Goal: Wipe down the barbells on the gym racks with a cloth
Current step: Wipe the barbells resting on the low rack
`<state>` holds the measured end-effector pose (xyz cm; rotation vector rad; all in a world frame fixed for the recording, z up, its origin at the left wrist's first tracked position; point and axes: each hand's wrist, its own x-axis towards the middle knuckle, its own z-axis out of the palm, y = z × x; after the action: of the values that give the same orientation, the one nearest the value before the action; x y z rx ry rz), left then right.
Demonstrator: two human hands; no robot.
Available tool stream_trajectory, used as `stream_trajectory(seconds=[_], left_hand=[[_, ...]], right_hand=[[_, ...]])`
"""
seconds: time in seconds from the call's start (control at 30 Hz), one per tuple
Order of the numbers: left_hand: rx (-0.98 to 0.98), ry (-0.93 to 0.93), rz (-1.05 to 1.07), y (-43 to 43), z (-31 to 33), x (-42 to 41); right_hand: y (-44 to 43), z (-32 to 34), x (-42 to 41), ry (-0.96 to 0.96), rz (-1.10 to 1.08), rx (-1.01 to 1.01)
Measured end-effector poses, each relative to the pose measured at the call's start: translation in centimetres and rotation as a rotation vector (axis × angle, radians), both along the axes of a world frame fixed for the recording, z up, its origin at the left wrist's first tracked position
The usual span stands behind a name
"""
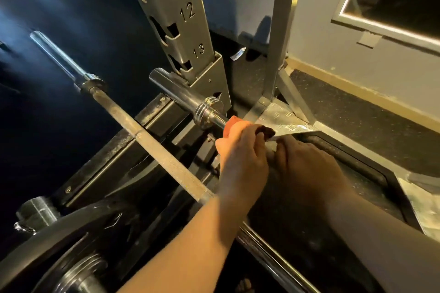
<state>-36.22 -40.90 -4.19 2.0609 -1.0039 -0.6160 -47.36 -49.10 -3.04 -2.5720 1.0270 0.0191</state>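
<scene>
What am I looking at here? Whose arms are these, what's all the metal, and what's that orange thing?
This is a single picture from a camera worn on a person's head. It looks down at their own two bare hands in a gym. The grey post with numbered notches is a rack upright. Two steel barbells run past it: a near barbell with a rough grey shaft, and a far barbell with a ringed collar. The left hand grips an orange cloth wrapped on the far barbell's shaft just past that collar. The right hand appears to rest on the same bar beside it, but shadow hides whether its fingers close. A dark weight plate shows at lower left.
</scene>
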Motion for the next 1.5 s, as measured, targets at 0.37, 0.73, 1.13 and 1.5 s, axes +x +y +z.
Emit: stream_trajectory(seconds=[0.37,0.73,1.13,1.5], left_hand=[[-0.119,0.303,0.515,-2.3,-0.5,-2.5],[-0.295,0.256,0.618,-3.6,0.7,-0.9],[-0.243,0.599,0.793,-3.9,-0.4,-1.3],[-0.203,0.525,0.807,-4.3,-0.9,-1.5]], right_hand=[[0.3,0.6,0.2,-0.003,-0.056,0.05],[0.2,0.7,-0.1,-0.039,-0.008,0.106],[0.1,0.7,-0.2,0.008,0.324,-0.198],[0.5,0.8,-0.8,-0.012,0.255,0.0]])
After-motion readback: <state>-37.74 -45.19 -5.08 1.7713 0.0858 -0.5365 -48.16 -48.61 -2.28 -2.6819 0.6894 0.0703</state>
